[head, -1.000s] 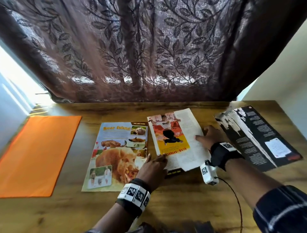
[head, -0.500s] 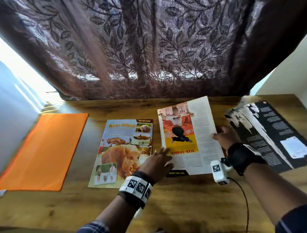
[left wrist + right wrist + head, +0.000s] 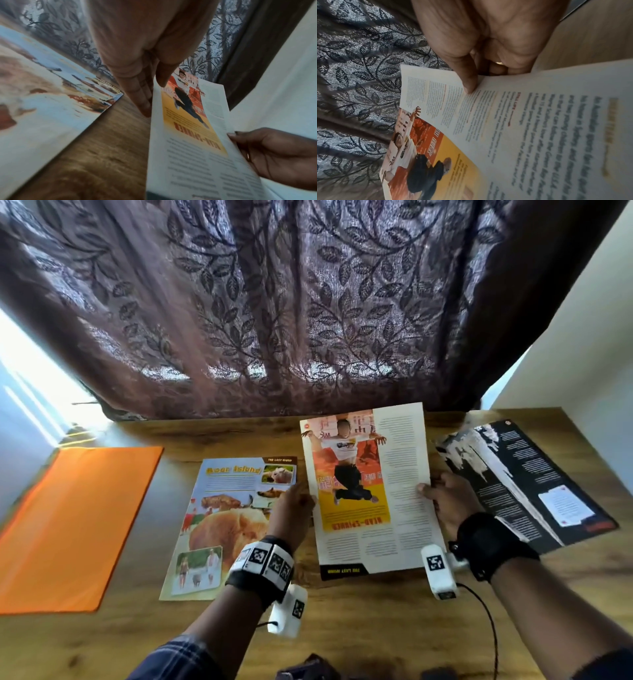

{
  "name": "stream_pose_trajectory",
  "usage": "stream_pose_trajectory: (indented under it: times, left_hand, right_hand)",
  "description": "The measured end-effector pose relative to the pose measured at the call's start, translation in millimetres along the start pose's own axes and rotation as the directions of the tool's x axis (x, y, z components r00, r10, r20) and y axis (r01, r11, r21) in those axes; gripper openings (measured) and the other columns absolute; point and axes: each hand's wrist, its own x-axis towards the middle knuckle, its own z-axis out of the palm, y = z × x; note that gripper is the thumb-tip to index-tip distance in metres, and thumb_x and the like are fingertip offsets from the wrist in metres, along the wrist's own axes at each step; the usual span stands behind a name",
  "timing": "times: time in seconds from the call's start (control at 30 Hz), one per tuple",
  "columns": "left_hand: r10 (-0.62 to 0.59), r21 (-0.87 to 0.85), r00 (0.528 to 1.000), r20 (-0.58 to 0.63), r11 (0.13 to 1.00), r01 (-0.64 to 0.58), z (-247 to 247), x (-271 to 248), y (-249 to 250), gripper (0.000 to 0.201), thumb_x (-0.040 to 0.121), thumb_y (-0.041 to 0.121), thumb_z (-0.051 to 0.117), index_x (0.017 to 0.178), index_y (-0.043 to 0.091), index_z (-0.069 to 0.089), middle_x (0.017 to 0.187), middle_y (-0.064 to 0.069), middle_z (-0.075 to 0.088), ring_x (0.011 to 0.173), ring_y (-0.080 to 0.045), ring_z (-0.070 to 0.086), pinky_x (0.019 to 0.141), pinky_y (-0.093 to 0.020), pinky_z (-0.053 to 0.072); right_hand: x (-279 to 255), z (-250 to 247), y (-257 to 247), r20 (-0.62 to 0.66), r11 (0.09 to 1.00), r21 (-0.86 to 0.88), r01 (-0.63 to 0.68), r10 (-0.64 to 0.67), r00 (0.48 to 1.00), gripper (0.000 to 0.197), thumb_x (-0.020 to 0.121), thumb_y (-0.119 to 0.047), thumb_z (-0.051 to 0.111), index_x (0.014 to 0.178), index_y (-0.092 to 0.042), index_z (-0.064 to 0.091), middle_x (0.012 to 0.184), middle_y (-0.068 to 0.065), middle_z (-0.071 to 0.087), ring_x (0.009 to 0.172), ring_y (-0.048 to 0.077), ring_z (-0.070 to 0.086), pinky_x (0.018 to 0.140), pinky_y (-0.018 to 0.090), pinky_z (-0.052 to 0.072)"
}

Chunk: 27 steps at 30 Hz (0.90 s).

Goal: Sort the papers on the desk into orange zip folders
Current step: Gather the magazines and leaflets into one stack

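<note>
Both hands hold a magazine page (image 3: 370, 491) with an orange-yellow picture of a head-spinning person, lifted off the wooden desk (image 3: 359, 621) and tilted toward the curtain. My left hand (image 3: 306, 499) pinches its left edge, thumb (image 3: 163, 75) on top and fingers (image 3: 142, 100) beneath. My right hand (image 3: 428, 491) pinches the right edge, with its thumb (image 3: 469, 81) pressed on the text column of the page (image 3: 522, 128). A dark strip shows under the page's near edge. The orange zip folder (image 3: 75, 525) lies flat at the far left.
A "Bear Island" sheet (image 3: 226, 518) lies on the desk between the folder and my left hand. A black printed sheet (image 3: 527, 484) lies at the right. A brown leaf-patterned curtain (image 3: 308, 302) hangs behind the desk. A cable (image 3: 489, 628) trails from the right wrist.
The head-spinner page has risen off the desk toward the curtain. My left hand moved from its near corner to grip its left edge; my right hand now pinches the right edge.
</note>
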Motion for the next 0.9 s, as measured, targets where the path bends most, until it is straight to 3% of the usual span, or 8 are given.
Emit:
stream_pose_trajectory:
  times: [0.23, 0.4, 0.57, 0.63, 0.73, 0.8, 0.83, 0.9]
  left_hand:
    - [0.006, -0.116, 1.0, -0.022, 0.993, -0.008, -9.0, -1.8, 9.3, 0.024, 0.079, 0.026, 0.059, 0.094, 0.044, 0.065, 0.101, -0.002, 0.076, 0.09, -0.023, 0.075, 0.076, -0.053, 0.061]
    - [0.011, -0.119, 1.0, -0.022, 0.993, -0.014, -28.1, -1.9, 8.7, 0.024, 0.091, 0.006, 0.059, 0.106, 0.023, 0.065, 0.096, -0.005, 0.077, 0.087, -0.025, 0.075, 0.074, -0.055, 0.061]
    - [-0.032, -0.112, 0.999, -0.013, 0.993, 0.03, -46.7, 6.2, 7.6, 0.019, 0.093, 0.006, 0.059, 0.099, 0.024, 0.064, 0.091, -0.007, 0.077, 0.08, -0.03, 0.075, 0.07, -0.057, 0.061]
    - [-0.049, -0.108, 0.998, -0.032, 0.993, 0.046, -52.7, 6.8, 4.9, 0.02, 0.089, 0.013, 0.062, 0.108, 0.022, 0.064, 0.094, -0.006, 0.076, 0.082, -0.028, 0.075, 0.072, -0.056, 0.061]
    - [-0.032, -0.035, 0.995, -0.09, 0.999, 0.029, -68.0, 3.6, 11.7, 0.048, 0.09, 0.016, 0.066, 0.135, 0.023, 0.05, 0.105, -0.004, 0.072, 0.085, -0.024, 0.073, 0.072, -0.051, 0.062]
    - [0.038, 0.064, 0.99, -0.135, 0.998, -0.03, -80.0, 4.6, 20.3, 0.059, 0.092, 0.017, 0.066, 0.144, 0.021, 0.038, 0.123, -0.008, 0.065, 0.099, -0.027, 0.07, 0.081, -0.048, 0.06]
    - [0.114, 0.194, 0.98, -0.165, 0.978, -0.081, -86.5, 6.1, 23.7, 0.066, 0.092, 0.021, 0.066, 0.148, 0.019, 0.032, 0.139, -0.011, 0.055, 0.115, -0.029, 0.062, 0.092, -0.047, 0.056]
    - [0.325, 0.47, 0.923, -0.207, 0.86, -0.198, -99.0, 8.7, 29.2, 0.087, 0.091, 0.027, 0.066, 0.157, 0.012, 0.012, 0.163, -0.014, 0.016, 0.148, -0.031, 0.024, 0.113, -0.048, 0.037]
  right_hand:
    - [-10.4, 11.2, -10.6, 0.01, 0.999, 0.038, 0.002, -0.002, 1.0, 0.015, 0.089, -0.006, 0.067, 0.103, -0.005, 0.067, 0.1, 0.011, 0.076, 0.094, 0.032, 0.073, 0.09, 0.056, 0.055]
    - [-15.4, 30.1, -20.6, 0.001, 0.999, 0.028, 0.032, -0.032, 0.999, 0.022, 0.092, -0.01, 0.065, 0.11, 0.002, 0.063, 0.103, 0.017, 0.074, 0.095, 0.037, 0.071, 0.09, 0.056, 0.055]
    - [-23.2, 49.7, -26.9, 0.001, 0.997, 0.054, 0.055, -0.055, 0.998, 0.024, 0.095, -0.007, 0.061, 0.115, 0.005, 0.058, 0.108, 0.019, 0.072, 0.096, 0.035, 0.07, 0.084, 0.045, 0.057]
    - [-25.1, 57.2, -32.3, 0.0, 0.995, -0.021, 0.102, -0.102, 0.995, 0.019, 0.095, -0.004, 0.059, 0.111, 0.006, 0.059, 0.105, 0.017, 0.072, 0.092, 0.032, 0.07, 0.079, 0.04, 0.056]
    - [-22.8, 66.4, -48.1, 0.003, 0.963, -0.166, 0.213, -0.215, 0.977, 0.014, 0.094, 0.001, 0.059, 0.105, 0.009, 0.062, 0.104, 0.02, 0.071, 0.091, 0.03, 0.067, 0.079, 0.037, 0.053]
    - [-20.7, 72.2, -62.3, 0.037, 0.932, -0.262, 0.249, -0.249, 0.968, 0.016, 0.093, 0.0, 0.061, 0.106, 0.008, 0.064, 0.107, 0.02, 0.071, 0.095, 0.033, 0.069, 0.087, 0.044, 0.053]
    - [-20.9, 76.1, -69.9, 0.063, 0.921, -0.296, 0.254, -0.247, 0.967, 0.018, 0.093, -0.001, 0.062, 0.109, 0.006, 0.065, 0.109, 0.019, 0.072, 0.099, 0.034, 0.069, 0.091, 0.048, 0.054]
    - [-20.1, 84.4, -83.8, 0.121, 0.886, -0.374, 0.273, -0.245, 0.962, 0.021, 0.092, -0.003, 0.063, 0.111, 0.004, 0.066, 0.11, 0.017, 0.072, 0.101, 0.033, 0.069, 0.093, 0.052, 0.053]
